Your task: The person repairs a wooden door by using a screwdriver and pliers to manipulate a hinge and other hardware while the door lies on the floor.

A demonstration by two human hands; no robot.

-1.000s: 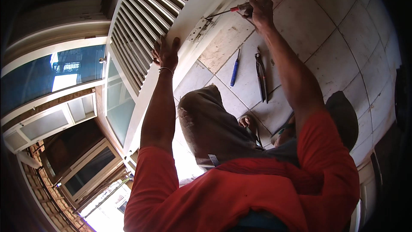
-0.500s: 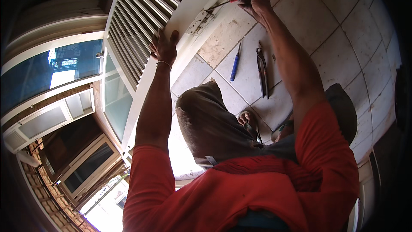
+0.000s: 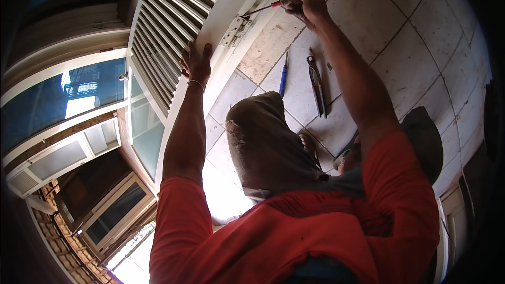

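My right hand (image 3: 307,8) is closed round the handle of a red-ended screwdriver (image 3: 274,4). The thin shaft points left and its tip meets a metal hinge (image 3: 231,32) on the edge of a white louvred door (image 3: 221,8). Against the door's slats and frame rests my left hand (image 3: 197,64), its fingers spread and the thumb apart, holding nothing. A second screwdriver with a blue handle (image 3: 283,83) lies on the floor, partly behind my knee. Beside it lie dark long-handled pincers (image 3: 316,84).
Pale floor tiles (image 3: 368,26), stained in places, spread under the tools. My bent knee (image 3: 258,121) is between my arms. To the left stand a blue-glazed window frame (image 3: 42,92) and a small white panelled frame (image 3: 63,158). Bright light falls on the floor near my left arm.
The view has shifted slightly, so hands, door and tools sit a little further left. My knee has swung right, covering part of the blue screwdriver. The red-ended screwdriver stays at the hinge.
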